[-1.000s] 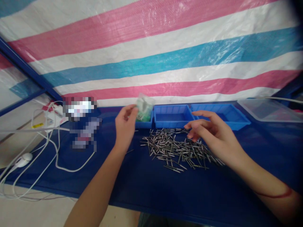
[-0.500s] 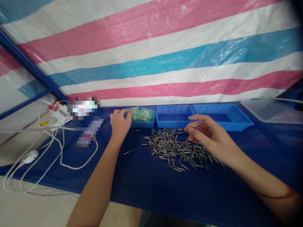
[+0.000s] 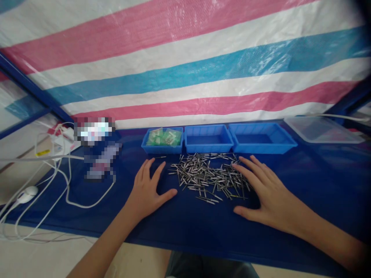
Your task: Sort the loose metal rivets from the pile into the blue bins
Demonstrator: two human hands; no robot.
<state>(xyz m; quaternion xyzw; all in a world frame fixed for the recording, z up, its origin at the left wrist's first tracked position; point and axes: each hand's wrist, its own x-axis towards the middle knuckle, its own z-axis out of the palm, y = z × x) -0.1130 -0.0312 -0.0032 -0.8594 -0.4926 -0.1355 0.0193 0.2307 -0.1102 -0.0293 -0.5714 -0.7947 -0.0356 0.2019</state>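
Observation:
A loose pile of blind rivets (image 3: pixel 203 172), slim metal pins with thicker ends, lies on the dark blue table. Left of the pile, my left hand (image 3: pixel 147 191) is open, thumb and fingers spread, with nothing in it. My right hand (image 3: pixel 265 189) spreads open at the pile's right edge, its fingertips over or against the outermost rivets; whether they touch is unclear. Behind the pile stands a small blue bin (image 3: pixel 145 148) with green-and-clear plastic packets (image 3: pixel 165 138) in it. A single rivet lies just beyond my left fingertips.
Beside the packet bin are a middle blue bin (image 3: pixel 208 148) and a wider right bin (image 3: pixel 265 149). A clear plastic lid (image 3: pixel 321 131) lies at the far right. White cables (image 3: pixel 68 181) and blurred devices occupy the left. A striped tarp (image 3: pixel 185 85) hangs behind.
My left hand has come down from the packet bin and opened wide beside the pile. My right hand has lowered and spread its fingers at the pile's right side. The view has shifted slightly.

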